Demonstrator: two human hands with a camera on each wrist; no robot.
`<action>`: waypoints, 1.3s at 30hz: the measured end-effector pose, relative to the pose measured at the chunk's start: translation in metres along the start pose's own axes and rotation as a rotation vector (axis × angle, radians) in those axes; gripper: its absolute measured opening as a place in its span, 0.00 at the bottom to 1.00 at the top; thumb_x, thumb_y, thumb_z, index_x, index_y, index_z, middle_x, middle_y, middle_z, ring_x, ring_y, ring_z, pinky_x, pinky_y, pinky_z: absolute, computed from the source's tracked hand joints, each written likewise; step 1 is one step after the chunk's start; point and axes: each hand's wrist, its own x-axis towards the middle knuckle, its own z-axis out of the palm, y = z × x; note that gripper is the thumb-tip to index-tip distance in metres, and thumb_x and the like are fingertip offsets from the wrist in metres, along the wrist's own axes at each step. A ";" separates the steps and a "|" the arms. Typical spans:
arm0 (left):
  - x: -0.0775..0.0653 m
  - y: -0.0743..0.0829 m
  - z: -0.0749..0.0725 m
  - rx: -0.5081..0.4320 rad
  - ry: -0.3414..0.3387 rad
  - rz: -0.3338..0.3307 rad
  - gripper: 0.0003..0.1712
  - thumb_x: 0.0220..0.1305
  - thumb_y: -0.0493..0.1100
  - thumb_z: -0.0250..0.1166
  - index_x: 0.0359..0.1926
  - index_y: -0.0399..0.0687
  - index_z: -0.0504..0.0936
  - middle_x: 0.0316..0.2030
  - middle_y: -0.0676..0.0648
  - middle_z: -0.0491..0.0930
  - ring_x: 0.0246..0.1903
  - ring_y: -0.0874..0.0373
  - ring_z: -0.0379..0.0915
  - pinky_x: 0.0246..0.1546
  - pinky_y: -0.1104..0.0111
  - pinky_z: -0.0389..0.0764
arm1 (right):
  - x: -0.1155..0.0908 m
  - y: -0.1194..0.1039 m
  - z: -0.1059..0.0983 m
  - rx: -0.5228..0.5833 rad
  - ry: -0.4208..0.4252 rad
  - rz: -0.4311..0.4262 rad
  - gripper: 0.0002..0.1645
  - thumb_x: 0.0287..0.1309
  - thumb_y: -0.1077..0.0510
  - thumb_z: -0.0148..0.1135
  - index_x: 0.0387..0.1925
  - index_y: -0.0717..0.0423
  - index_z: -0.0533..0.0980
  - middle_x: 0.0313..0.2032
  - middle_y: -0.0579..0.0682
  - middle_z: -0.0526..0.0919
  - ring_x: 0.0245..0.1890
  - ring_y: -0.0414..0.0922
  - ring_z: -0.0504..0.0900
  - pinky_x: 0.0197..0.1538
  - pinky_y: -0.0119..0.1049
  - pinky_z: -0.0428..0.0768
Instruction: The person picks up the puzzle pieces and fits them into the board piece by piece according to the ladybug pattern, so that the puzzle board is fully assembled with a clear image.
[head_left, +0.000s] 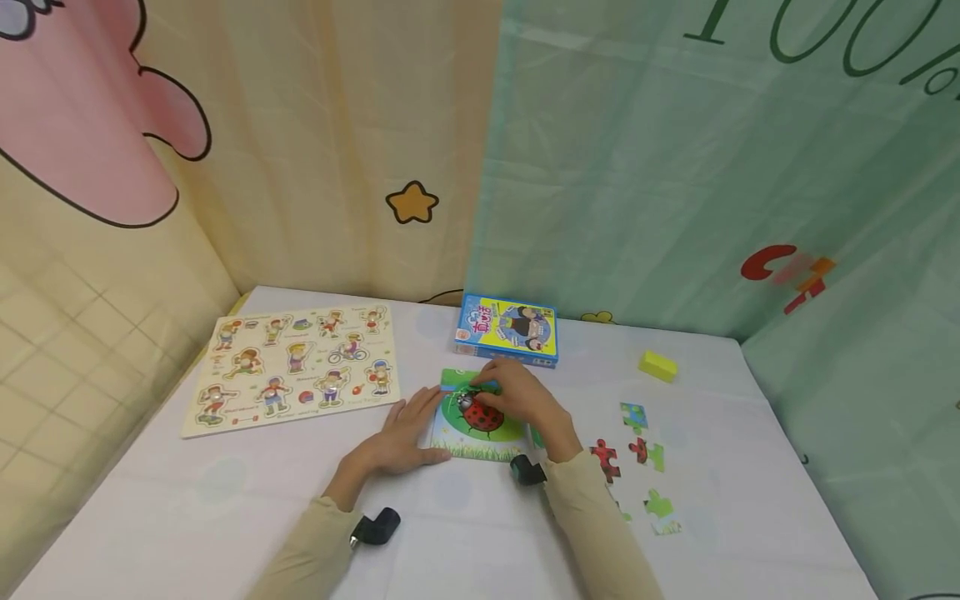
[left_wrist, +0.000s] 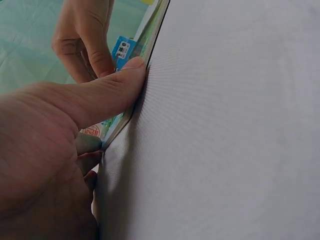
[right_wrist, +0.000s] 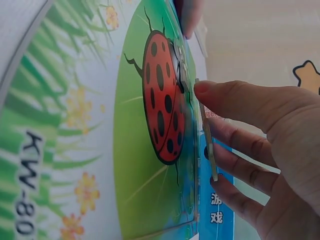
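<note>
A square ladybug puzzle board [head_left: 480, 451] lies flat on the table in front of me. My left hand [head_left: 396, 437] rests against its left edge, thumb near the lower corner and fingertips by the upper side. Over the upper part of the board, my right hand [head_left: 525, 396] pinches a puzzle piece [right_wrist: 209, 140], seen edge-on in the right wrist view, between thumb and fingers. The red, black-spotted ladybug [right_wrist: 162, 97] shows on a green circle; near its head another piece [right_wrist: 181, 62] sits slightly raised. In the head view, my right fingers cover the held piece.
Loose puzzle pieces [head_left: 634, 417] lie right of the board, several of them partly behind the right sleeve. A blue and yellow box [head_left: 510, 327] stands behind the board. A large peg board with figures [head_left: 292, 358] is at left, a yellow block [head_left: 657, 366] at far right.
</note>
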 end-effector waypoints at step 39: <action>-0.001 0.001 -0.001 0.004 -0.004 -0.013 0.54 0.65 0.54 0.67 0.79 0.41 0.46 0.80 0.40 0.43 0.80 0.42 0.30 0.77 0.43 0.33 | 0.004 -0.017 0.000 -0.252 -0.033 0.044 0.14 0.66 0.50 0.65 0.51 0.45 0.86 0.52 0.47 0.86 0.57 0.54 0.77 0.68 0.60 0.65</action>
